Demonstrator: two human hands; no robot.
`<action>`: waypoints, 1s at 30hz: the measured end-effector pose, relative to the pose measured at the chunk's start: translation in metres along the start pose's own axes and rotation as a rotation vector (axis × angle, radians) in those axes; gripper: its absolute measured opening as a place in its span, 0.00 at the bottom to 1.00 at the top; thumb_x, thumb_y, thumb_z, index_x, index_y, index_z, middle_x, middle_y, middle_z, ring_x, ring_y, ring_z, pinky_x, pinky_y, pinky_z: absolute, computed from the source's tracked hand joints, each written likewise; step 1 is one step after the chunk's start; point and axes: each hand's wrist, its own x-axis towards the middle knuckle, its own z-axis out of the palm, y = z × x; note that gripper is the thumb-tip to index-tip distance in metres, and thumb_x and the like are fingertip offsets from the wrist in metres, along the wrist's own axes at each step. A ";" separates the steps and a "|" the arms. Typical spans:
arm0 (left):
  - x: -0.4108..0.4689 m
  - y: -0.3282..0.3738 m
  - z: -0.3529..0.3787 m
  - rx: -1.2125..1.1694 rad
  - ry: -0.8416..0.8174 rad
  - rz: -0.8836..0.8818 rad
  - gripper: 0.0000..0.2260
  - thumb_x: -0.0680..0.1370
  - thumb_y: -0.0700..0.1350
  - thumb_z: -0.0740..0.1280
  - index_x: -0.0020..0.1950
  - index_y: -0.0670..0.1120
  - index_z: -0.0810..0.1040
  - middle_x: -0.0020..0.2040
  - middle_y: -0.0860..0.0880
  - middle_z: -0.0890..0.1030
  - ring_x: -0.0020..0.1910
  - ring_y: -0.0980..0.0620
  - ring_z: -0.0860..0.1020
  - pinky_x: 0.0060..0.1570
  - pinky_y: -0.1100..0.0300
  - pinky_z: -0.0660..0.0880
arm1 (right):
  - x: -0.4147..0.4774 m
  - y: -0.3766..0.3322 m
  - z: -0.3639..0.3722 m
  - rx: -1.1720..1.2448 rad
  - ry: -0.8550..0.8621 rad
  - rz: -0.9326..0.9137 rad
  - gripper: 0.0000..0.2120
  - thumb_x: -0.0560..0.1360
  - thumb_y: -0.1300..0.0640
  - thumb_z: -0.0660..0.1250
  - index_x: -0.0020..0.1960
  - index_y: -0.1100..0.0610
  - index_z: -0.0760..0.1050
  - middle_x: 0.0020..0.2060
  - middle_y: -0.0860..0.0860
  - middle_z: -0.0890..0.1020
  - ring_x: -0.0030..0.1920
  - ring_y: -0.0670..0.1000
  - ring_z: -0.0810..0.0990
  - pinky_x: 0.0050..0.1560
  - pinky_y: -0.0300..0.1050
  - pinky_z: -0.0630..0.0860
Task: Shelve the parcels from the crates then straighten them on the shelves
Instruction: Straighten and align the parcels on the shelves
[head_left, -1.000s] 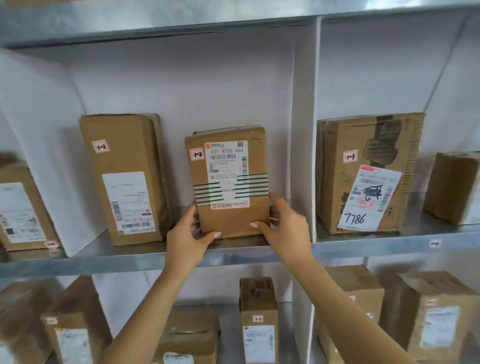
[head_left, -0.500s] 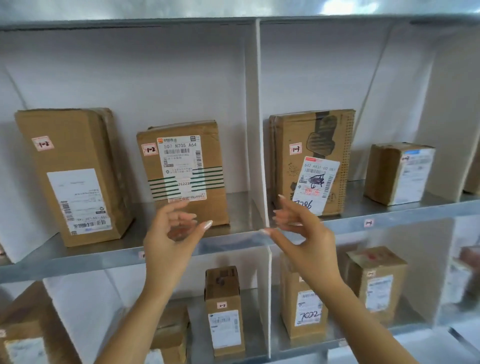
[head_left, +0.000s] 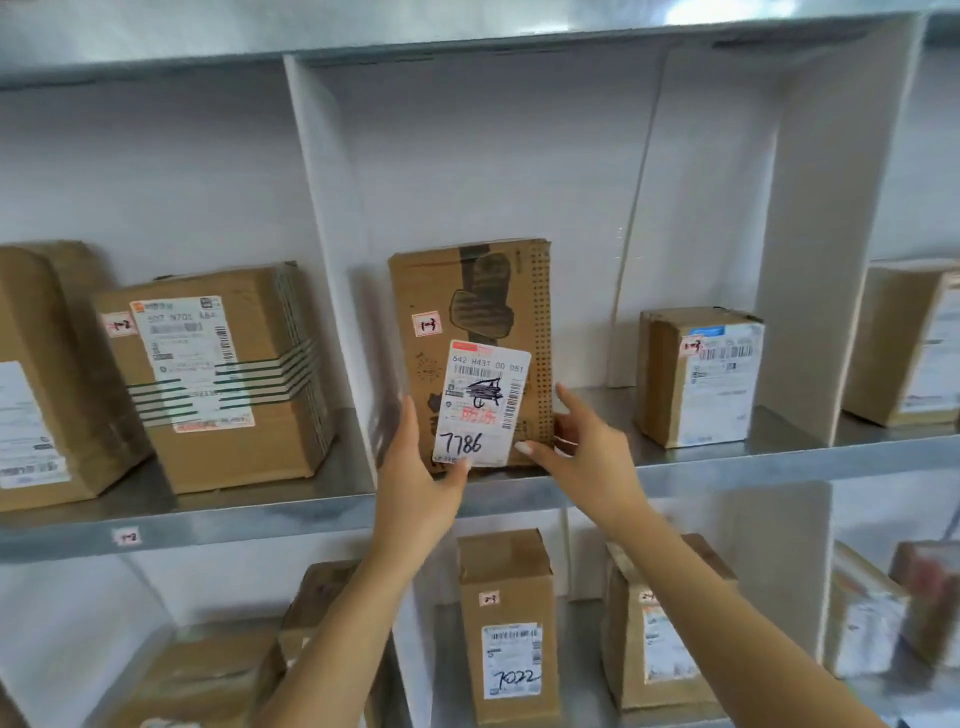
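Both bare forearms are angling upward, the left forearm (head_left: 332, 634) rising from the bottom edge and the right forearm (head_left: 727, 613) slanting in from the lower right corner. The left hand (head_left: 415, 478) is holding the lower left corner of the cardboard parcel (head_left: 478, 291), its fingers (head_left: 410, 421) lying up along the side and its thumb across the front. The right hand (head_left: 587, 457) is pinching the lower right edge, thumb tip pressing the front and index finger pointing up beside it.
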 end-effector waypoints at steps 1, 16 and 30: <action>0.002 -0.001 0.003 -0.010 0.006 -0.013 0.43 0.74 0.37 0.70 0.78 0.52 0.45 0.74 0.52 0.65 0.71 0.55 0.67 0.70 0.52 0.66 | 0.003 0.003 0.000 -0.007 -0.021 -0.034 0.36 0.73 0.53 0.73 0.77 0.51 0.60 0.63 0.50 0.80 0.60 0.49 0.80 0.62 0.42 0.74; -0.007 0.024 0.003 -0.016 0.189 0.297 0.41 0.68 0.35 0.76 0.75 0.51 0.60 0.73 0.53 0.65 0.73 0.56 0.63 0.71 0.57 0.62 | -0.036 0.024 -0.055 0.161 0.114 -0.067 0.33 0.71 0.51 0.74 0.73 0.47 0.65 0.63 0.39 0.74 0.61 0.41 0.74 0.60 0.33 0.72; -0.005 0.081 0.175 0.122 -0.152 0.070 0.35 0.73 0.44 0.73 0.76 0.50 0.59 0.70 0.51 0.71 0.67 0.54 0.72 0.61 0.65 0.69 | 0.008 0.116 -0.141 -0.055 0.142 -0.036 0.41 0.72 0.51 0.74 0.77 0.51 0.56 0.69 0.50 0.71 0.66 0.51 0.74 0.63 0.49 0.75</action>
